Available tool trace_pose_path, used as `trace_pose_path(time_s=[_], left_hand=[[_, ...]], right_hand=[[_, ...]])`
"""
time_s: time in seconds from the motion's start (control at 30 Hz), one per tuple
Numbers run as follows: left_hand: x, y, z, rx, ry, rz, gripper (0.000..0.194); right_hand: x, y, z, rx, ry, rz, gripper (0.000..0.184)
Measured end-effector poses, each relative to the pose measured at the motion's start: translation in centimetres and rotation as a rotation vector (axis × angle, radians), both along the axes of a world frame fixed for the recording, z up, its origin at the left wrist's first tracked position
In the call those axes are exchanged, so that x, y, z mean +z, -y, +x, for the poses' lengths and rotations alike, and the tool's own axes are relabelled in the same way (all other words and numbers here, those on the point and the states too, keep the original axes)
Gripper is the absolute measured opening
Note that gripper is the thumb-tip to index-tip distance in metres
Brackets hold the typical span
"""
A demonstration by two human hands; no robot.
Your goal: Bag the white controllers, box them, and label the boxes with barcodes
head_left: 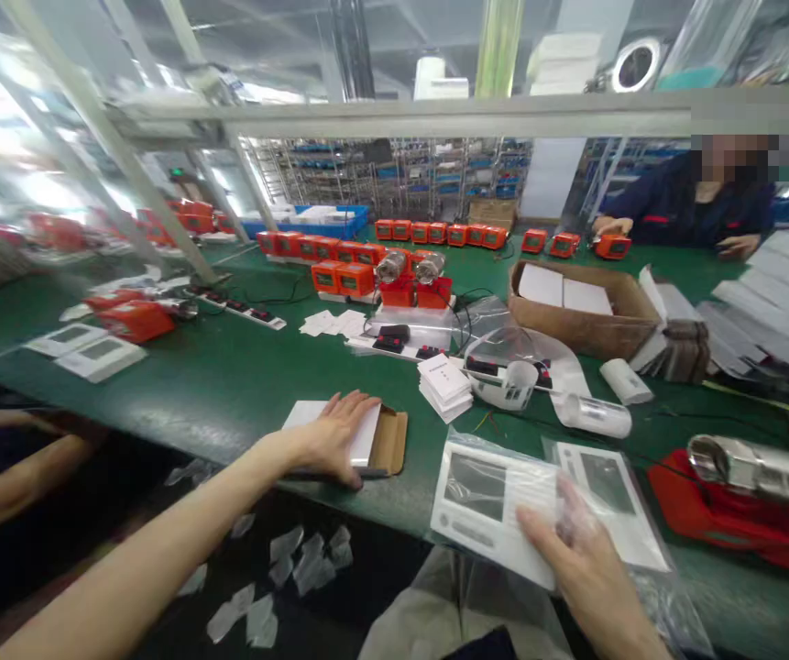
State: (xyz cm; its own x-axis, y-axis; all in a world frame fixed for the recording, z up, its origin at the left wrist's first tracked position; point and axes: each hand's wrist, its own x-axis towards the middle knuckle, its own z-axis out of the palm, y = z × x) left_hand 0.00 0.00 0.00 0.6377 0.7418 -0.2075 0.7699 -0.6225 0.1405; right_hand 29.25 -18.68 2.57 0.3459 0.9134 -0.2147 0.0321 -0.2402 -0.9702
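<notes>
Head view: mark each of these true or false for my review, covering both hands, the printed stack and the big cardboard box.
1. The left hand is spread over a flat white piece. True.
2. The right hand grips a red device. False: it holds a white panel in clear plastic.
3. A stack of printed white papers lies beyond that panel. True.
4. The large cardboard box is closed. False: it is open, with white items inside.

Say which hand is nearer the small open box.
Left: the left hand is on the box; the right hand is off to its right, holding a bagged white panel.
</notes>
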Motion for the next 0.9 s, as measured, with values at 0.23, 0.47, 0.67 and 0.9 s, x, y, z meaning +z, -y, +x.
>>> trace_pose_path(time_s=[0.23, 0.47, 0.67, 0.9], left_hand=[[1.4, 2.7, 2.5, -0.067, 0.075, 0.061, 0.11], [2.1, 5.4, 3.9, -0.115, 0.254, 0.293, 0.099], [2.5, 5.9, 4.3, -0.09, 0.231, 0.344, 0.1], [3.0, 7.0, 5.2, -0.125, 0.259, 0.397, 0.105]], right_hand=[[0.3, -2.5, -1.1, -0.078, -0.121, 0.202, 0.057], [-1.6, -3.0, -2.0, 0.013, -0.036, 0.212, 0.066], [0.0, -2.8, -1.4, 0.113, -0.013, 0.172, 0.066], [-0.1, -3.1, -0.9, 0.124, 0.137, 0.206, 0.064]])
